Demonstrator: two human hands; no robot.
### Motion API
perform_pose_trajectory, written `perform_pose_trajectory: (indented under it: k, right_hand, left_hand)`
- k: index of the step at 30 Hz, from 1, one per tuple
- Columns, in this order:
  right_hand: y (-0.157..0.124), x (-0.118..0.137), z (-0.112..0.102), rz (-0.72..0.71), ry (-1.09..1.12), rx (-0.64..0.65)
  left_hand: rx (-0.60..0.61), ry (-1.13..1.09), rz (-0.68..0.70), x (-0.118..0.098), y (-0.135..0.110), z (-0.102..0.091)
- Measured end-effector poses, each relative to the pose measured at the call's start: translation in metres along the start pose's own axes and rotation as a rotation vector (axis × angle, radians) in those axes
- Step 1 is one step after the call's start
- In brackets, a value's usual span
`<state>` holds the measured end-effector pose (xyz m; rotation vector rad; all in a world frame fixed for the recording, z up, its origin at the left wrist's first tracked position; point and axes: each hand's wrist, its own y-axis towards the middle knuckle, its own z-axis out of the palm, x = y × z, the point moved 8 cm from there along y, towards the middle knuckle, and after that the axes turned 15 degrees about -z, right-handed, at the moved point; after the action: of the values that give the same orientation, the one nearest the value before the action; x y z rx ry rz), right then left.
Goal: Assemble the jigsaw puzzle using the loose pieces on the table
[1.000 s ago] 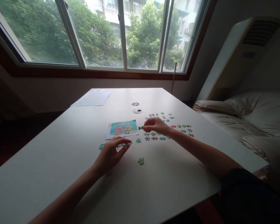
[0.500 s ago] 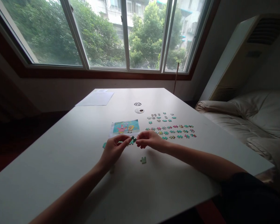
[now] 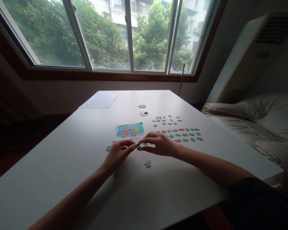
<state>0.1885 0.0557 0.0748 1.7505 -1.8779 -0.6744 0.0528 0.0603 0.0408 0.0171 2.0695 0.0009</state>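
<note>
My left hand [image 3: 120, 152] pinches a dark green jigsaw puzzle piece [image 3: 139, 147] between thumb and fingertips, above the white table [image 3: 86, 179]. Just right of that piece is my right hand [image 3: 160, 144], its thumb and fingers apart around the piece's free side, with nothing plainly gripped. A pale green puzzle piece [image 3: 148, 164] lies alone nearer to me. Partly behind my left hand are joined or adjacent teal pieces [image 3: 108, 148]; how far they extend is hidden. A printed cartoon picture [image 3: 130, 130] lies flat just beyond both hands.
Several rows of loose puzzle pieces [image 3: 185, 140] spread over the table's right side. Two round discs [image 3: 144, 113] lie farther back, and white paper sheets [image 3: 98, 101] rest at the far left corner. A pale sofa [image 3: 230, 118] stands along the right.
My right hand's fingers have spread apart and come off the puzzle piece. The piece, held in my left hand, has turned and moved slightly down and right.
</note>
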Motion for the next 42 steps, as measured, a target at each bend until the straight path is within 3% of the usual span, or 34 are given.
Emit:
perform_pose_trajectory:
  k: [10,13,17,23,42]
  right_hand:
    - [-0.011,-0.01,-0.018,-0.011,-0.236,-0.163]
    - [-0.013,-0.019,-0.01,0.087,-0.169,-0.125]
    - [-0.016,-0.036,0.015,0.271,-0.043,0.021]
    - [-0.018,-0.043,0.038,0.353,0.005,0.165]
    - [-0.012,-0.041,0.032,0.35,0.019,0.232]
  left_hand:
    - [-0.105,0.388,0.28,0.007,0.003,-0.009]
    - [-0.093,0.481,0.349,0.007,0.001,-0.006]
    - [-0.074,0.588,0.41,0.008,0.0,0.0]
    - [-0.051,0.693,0.441,0.013,0.0,0.006]
    - [-0.001,0.814,0.458,0.007,-0.005,0.019]
